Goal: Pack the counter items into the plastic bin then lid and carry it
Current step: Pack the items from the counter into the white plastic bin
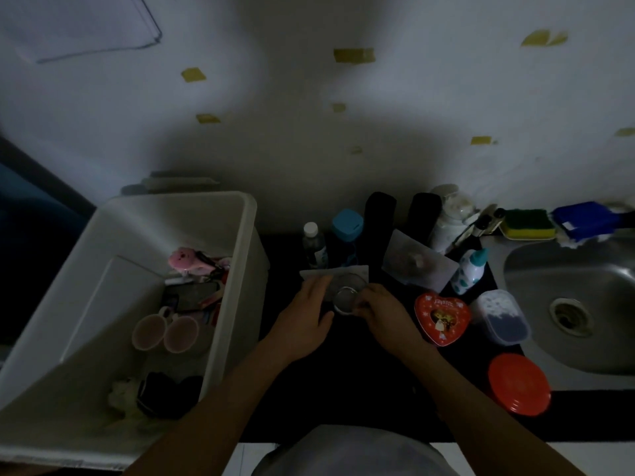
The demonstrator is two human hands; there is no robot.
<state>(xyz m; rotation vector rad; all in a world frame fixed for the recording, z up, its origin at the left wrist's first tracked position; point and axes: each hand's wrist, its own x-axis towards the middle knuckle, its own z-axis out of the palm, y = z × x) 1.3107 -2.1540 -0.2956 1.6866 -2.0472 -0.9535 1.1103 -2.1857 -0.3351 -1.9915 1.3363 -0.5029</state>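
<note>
A white plastic bin (245, 235) stands on the left of the dark counter. Inside it lie two pink mugs (165, 333), a pink plush toy (187, 261), a phone and dark items. At the counter's middle both hands meet over a small round metal strainer (345, 297) beside a white card. My left hand (305, 314) lies flat with straight fingers on the card and strainer edge. My right hand (376, 309) pinches the strainer's rim. A red heart tin (441, 317), a clear box (503, 317) and a red lid (519, 383) lie to the right.
Along the wall stand a small bottle (314, 245), a blue-capped bottle (347, 231), two black cylinders (379, 218), a white jar (448, 218), a frosted container (417, 261) and a teal-capped bottle (470, 271). A steel sink (567, 286), sponge (527, 223) and blue brush (587, 219) are right.
</note>
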